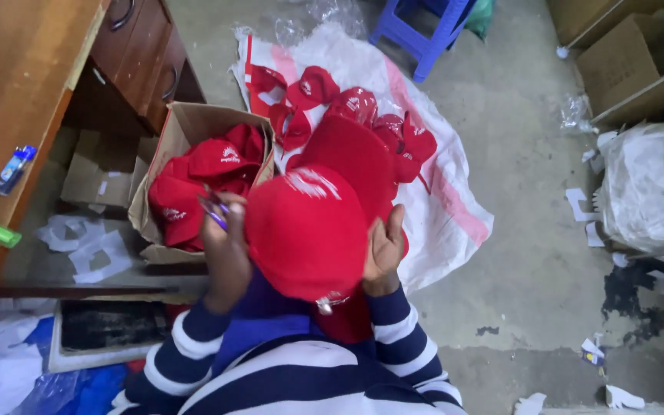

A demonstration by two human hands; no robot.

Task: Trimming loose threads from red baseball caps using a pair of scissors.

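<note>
1. Holding a bright red fabric cap (307, 230) between both hands, over the lap, above a stack of more red caps (351, 157).
2. Left hand (224, 246) pressed to the cap's left side, fingers closed around a small purple-handled tool (214, 209).
3. Right hand (384, 250) cupping the cap's right edge, fingers curled against the cloth, gripping it.
4. Just left of the hands, an open brown cardboard box (182, 127) filled with red caps.
5. Behind, more bagged red caps (332, 96) lying on a white woven sack (447, 207) on the concrete floor.
</note>
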